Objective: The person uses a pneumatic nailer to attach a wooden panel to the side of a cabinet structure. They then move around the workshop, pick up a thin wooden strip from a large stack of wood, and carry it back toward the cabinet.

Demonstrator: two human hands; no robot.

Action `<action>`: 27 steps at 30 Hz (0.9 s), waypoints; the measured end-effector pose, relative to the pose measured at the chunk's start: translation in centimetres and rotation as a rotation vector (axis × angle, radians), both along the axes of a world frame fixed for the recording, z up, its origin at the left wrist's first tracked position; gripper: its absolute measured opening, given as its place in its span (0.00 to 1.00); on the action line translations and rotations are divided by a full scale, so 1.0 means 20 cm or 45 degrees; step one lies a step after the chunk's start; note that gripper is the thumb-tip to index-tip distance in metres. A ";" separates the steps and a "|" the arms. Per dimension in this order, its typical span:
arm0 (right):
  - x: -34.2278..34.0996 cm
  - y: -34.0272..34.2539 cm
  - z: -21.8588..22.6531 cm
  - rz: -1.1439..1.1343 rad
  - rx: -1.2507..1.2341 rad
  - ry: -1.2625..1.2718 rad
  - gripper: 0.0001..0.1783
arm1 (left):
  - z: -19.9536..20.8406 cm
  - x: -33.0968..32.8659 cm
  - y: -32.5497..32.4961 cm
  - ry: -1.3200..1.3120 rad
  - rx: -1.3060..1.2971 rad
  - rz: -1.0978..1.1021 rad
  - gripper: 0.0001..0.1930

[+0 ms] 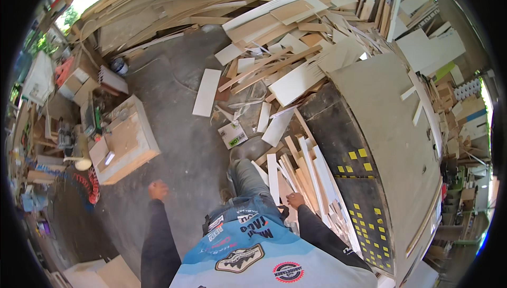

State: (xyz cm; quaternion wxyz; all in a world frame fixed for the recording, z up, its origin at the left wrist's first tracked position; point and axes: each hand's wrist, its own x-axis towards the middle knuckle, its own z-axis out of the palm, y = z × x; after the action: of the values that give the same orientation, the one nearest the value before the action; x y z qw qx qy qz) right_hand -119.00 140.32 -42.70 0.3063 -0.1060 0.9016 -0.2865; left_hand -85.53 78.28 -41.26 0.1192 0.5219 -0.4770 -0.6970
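My left hand (158, 189) hangs over the grey floor, its fingers loosely curled and slightly blurred, and no object shows in it. The nearest thing to it is a low wooden box-like bench (150, 137). Beside my hip is my right hand (296, 199), its fingers also curled, with nothing visible in the grip. Just past it stands a bundle of long wood and white board strips (303, 164); I cannot tell whether the hand touches them. One of my legs (251, 178) reaches forward toward the scrap.
A heap of board offcuts (293, 39) spreads ahead. A white board (207, 92) lies on the floor (174, 76) near a printed carton piece (232, 135). To the right stands a large workbench (393, 129) with yellow squares on its dark side. A red coiled hose (94, 187) hangs at left.
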 end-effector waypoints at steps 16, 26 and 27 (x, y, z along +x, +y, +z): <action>-1.70 -1.00 0.54 -0.590 -0.087 0.544 0.12 | 0.03 -1.67 -0.22 -0.610 0.330 -0.351 0.14; -2.75 -1.14 1.03 -0.771 -0.131 1.046 0.09 | 0.02 -2.24 -0.49 -0.703 -1.152 -1.950 0.12; -2.82 -1.09 1.03 -0.792 -0.079 1.080 0.09 | 0.01 -2.35 -0.51 -0.647 -1.288 -2.021 0.13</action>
State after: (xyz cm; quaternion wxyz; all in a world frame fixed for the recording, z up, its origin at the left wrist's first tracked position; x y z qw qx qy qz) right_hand -175.48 118.44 -22.09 -0.1881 0.0509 0.9264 -0.3222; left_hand -132.48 68.06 -41.07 -0.2816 0.0707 -0.9445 -0.1540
